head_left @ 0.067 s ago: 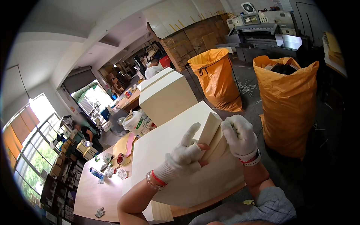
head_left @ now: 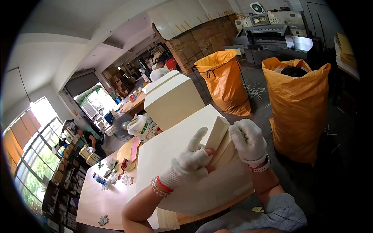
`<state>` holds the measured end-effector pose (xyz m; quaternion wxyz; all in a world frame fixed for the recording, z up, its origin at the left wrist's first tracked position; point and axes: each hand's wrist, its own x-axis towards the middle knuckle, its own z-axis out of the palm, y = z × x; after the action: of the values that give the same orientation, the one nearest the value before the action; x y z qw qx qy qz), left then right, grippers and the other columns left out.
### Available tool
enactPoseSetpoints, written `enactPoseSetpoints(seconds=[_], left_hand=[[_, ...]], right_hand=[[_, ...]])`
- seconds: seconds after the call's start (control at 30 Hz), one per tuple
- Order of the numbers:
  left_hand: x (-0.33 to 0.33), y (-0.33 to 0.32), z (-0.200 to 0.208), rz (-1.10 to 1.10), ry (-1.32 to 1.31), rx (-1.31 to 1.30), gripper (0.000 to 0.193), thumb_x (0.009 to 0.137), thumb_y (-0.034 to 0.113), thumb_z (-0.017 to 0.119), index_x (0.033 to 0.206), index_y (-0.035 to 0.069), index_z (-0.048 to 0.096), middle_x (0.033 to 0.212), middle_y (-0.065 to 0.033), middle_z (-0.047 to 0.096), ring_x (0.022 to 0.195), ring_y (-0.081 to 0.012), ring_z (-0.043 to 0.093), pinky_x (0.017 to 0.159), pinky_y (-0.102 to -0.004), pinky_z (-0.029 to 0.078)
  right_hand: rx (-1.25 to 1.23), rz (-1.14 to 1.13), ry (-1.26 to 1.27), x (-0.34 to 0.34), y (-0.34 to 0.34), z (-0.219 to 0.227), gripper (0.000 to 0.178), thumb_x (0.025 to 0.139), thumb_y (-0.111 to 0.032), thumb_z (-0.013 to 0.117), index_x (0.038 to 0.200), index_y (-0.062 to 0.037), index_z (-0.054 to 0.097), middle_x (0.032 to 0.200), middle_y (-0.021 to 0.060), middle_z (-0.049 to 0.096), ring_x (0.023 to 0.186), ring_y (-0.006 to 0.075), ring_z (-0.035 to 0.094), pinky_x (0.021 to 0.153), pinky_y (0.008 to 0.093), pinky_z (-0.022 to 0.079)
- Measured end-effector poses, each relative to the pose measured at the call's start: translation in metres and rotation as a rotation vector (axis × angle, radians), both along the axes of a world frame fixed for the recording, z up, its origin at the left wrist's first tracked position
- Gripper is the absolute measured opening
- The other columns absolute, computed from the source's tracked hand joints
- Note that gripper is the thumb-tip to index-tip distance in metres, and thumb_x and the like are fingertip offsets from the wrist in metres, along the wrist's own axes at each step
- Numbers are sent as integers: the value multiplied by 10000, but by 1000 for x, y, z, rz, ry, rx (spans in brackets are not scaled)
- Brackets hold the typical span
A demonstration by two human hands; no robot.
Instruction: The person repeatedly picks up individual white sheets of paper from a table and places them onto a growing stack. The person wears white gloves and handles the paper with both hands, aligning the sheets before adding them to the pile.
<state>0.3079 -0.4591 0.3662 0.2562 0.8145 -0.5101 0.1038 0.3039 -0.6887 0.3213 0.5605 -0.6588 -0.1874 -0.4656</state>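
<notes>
A large stack of off-white paper sheets (head_left: 171, 149) lies on the table in front of me, its upper layers parted and fanned at the right edge. My left hand (head_left: 192, 159), in a white knit glove with bare fingertips showing, rests on these layers. Its thumb points away and its fingers are spread, tips against the fanned edges. At the right edge of the stack my right hand (head_left: 248, 141), also gloved, is closed with curled fingers against the sheet edges. What lies inside its grip is mostly hidden.
Behind the stack stands a taller block of paper (head_left: 175, 101). A white bucket (head_left: 139, 127), a fan (head_left: 121, 126) and a tape roll (head_left: 125, 165) are to the left. Orange sacks (head_left: 223, 83) stand on the floor at right, before a grey machine (head_left: 272, 35). Other people work farther back.
</notes>
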Motion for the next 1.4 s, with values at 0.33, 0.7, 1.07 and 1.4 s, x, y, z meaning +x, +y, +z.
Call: enactPoseSetpoints(seconds=[0.33, 0.7, 1.07, 1.4], left_hand=[[3, 2, -9, -25, 80, -110, 443, 712, 11, 856, 1093, 103, 651, 1542, -306, 342, 1147, -344, 664, 937, -390, 542], [-9, 2, -10, 209, 844, -381, 342, 903, 153, 738, 1221, 78, 636, 1346, -216, 567, 943, -177, 658, 780, -314, 543], [-22, -7, -23, 211, -633, 126, 583, 723, 268, 771, 1231, 66, 569, 1080, -89, 653, 845, -254, 680, 703, -381, 546], [-70, 283, 43, 1259, -388, -491, 695, 832, 324, 704, 1410, 204, 336, 1232, -170, 619, 1056, -302, 654, 873, -447, 539]], right_hand=[[-1, -18, 3, -2, 1, 1, 188, 935, -93, 661, 782, 6, 614, 686, 137, 588, 625, 290, 590, 594, 389, 460], [-617, -789, -452, 10, -11, -35, 238, 975, -87, 581, 1207, -42, 609, 1064, 197, 619, 1015, 381, 619, 798, 440, 535], [-705, 120, -89, -44, 25, -13, 278, 901, -107, 578, 1088, 77, 671, 1071, 279, 662, 994, 478, 611, 905, 528, 466], [-770, 7, 44, -52, 18, -16, 274, 922, -76, 545, 1113, 76, 670, 1100, 293, 652, 1008, 474, 598, 920, 524, 445]])
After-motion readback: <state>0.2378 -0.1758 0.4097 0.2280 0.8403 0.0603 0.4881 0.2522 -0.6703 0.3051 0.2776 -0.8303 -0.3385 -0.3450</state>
